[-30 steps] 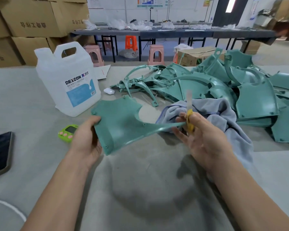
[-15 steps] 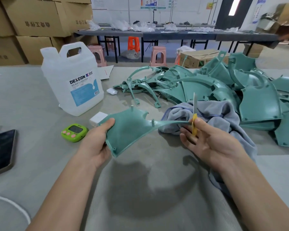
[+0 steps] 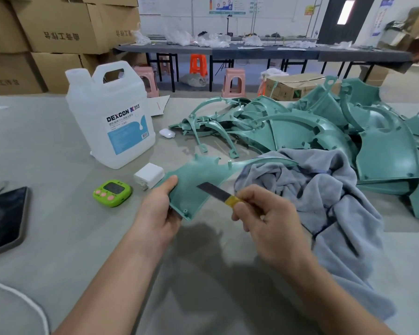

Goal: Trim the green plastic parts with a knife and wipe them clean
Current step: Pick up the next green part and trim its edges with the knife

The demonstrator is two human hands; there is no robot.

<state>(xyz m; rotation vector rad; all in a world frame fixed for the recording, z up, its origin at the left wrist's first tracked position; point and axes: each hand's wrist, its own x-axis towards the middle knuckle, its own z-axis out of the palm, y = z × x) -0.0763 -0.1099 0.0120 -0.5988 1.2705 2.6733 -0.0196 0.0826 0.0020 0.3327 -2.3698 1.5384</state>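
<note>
- Green plastic part (image 3: 191, 172), held above the near tabletop (image 3: 46, 153) at centre: my left hand (image 3: 160, 213) grips its near-left corner, thumb on top, the other fingers curled beneath and mostly hidden.
- Knife (image 3: 215, 192): my right hand (image 3: 269, 221) pinches the yellow-wrapped handle between thumb and fingers (image 3: 249, 197). The bare blade lies across the part's face, its tip pointing left toward my left thumb. A slipping stroke would likely run into that thumb.
- The pinch sits only on the handle's end; a catching burr could twist the blade loose.
- The part's thin arm runs right along the grey cloth (image 3: 329, 194); heavy pressure may flex it and gouge the surface.
- Pile of green parts (image 3: 385, 151), far right: a wide stroke could snag the cloth between.
</note>
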